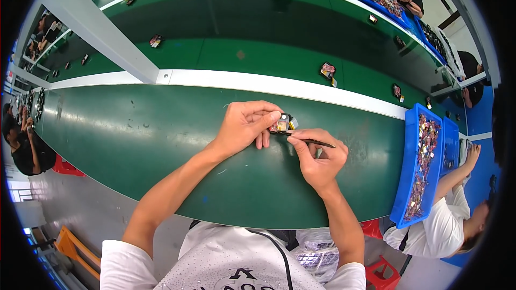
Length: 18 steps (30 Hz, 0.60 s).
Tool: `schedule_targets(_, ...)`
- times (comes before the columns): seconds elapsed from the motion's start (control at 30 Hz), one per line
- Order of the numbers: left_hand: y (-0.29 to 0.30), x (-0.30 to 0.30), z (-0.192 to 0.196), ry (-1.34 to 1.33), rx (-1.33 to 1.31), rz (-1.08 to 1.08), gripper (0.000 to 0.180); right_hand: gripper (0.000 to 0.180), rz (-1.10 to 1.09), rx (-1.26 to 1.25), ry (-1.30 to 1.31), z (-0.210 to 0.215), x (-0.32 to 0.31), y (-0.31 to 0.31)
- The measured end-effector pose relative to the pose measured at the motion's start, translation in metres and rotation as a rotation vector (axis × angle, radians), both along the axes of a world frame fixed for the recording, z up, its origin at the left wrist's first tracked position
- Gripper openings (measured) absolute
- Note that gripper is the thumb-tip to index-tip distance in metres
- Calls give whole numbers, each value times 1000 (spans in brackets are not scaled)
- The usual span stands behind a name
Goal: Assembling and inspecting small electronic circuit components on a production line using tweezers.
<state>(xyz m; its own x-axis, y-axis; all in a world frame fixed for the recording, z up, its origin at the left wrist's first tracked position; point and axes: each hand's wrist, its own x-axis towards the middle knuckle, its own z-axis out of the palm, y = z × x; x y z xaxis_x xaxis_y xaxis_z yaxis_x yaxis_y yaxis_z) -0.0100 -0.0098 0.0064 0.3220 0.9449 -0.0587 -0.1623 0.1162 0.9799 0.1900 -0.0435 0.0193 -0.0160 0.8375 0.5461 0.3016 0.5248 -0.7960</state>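
Over the middle of the green worktable, my left hand pinches a small black-cased electronic unit between thumb and fingers. The unit shows a reddish and yellow inside, with a small pale round part near its top. My right hand grips a pair of slim black tweezers, held almost level. Their tip reaches the lower edge of the unit, where my fingers partly cover it. Whether the tip pinches anything is too small to tell.
A blue bin full of small coloured parts stands at the table's right end, near a co-worker in a white shirt. Beyond the white rail, similar units lie spaced along a green conveyor belt. A white post rises at the left.
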Motion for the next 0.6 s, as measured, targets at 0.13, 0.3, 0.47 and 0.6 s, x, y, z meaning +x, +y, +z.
schedule_targets(0.13, -1, -1, -1, 24, -13, -15, 27, 9, 21, -22, 6, 0, -1, -1)
schedule_targets(0.3, -2, 1, 2, 44, -9, -14, 26, 10, 9, -61, 9, -2, 3, -2)
schedule_targets(0.47, -1, 1, 1, 51, -6, -11, 26, 12, -7, -111, 59, -1, 2, -2)
schedule_targets(0.6, -2, 2, 0, 29, -22, 30, 24, 13, 13, -84, 24, -1, 2, 0)
